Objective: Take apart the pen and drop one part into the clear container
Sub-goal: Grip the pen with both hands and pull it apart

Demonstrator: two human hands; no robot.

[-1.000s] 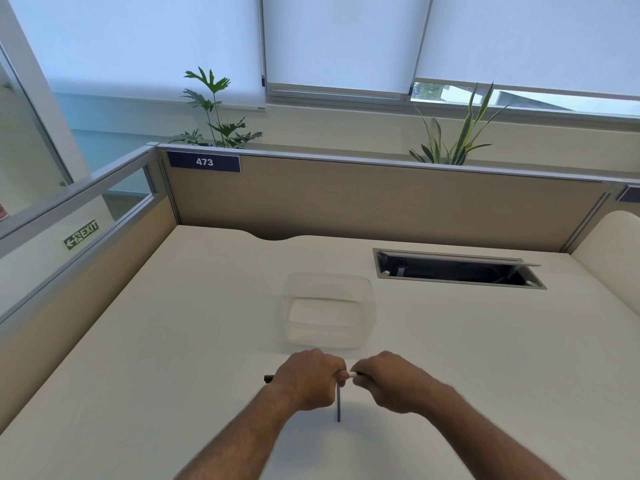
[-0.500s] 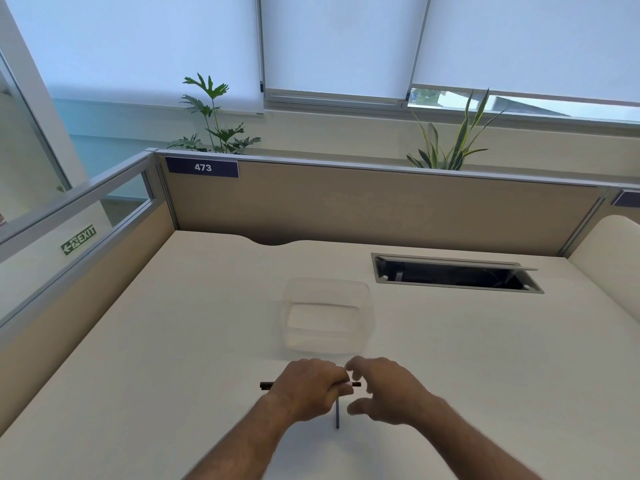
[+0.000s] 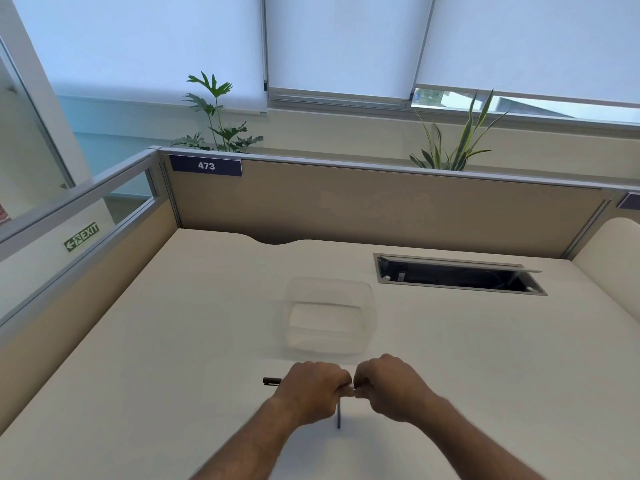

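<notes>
The pen (image 3: 272, 381) is held level just above the desk, and only its dark left end shows past my fist. My left hand (image 3: 311, 389) is shut around its barrel. My right hand (image 3: 391, 386) is shut on the pen's right end, knuckles almost touching the left hand. A thin blue-grey rod (image 3: 338, 415) lies on the desk below the gap between my hands, pointing toward me. The clear container (image 3: 329, 341) stands open on the desk just beyond my hands, with nothing visible inside.
A beige desk (image 3: 173, 358) is walled by partitions at the back and left. An open cable hatch (image 3: 457, 275) is sunk into the desk at the back right. Two plants (image 3: 218, 126) stand behind the back partition.
Half a second ago my right hand had its fingers spread beside the pen's end; now it is closed on that end again. My left hand and the rod have stayed put.
</notes>
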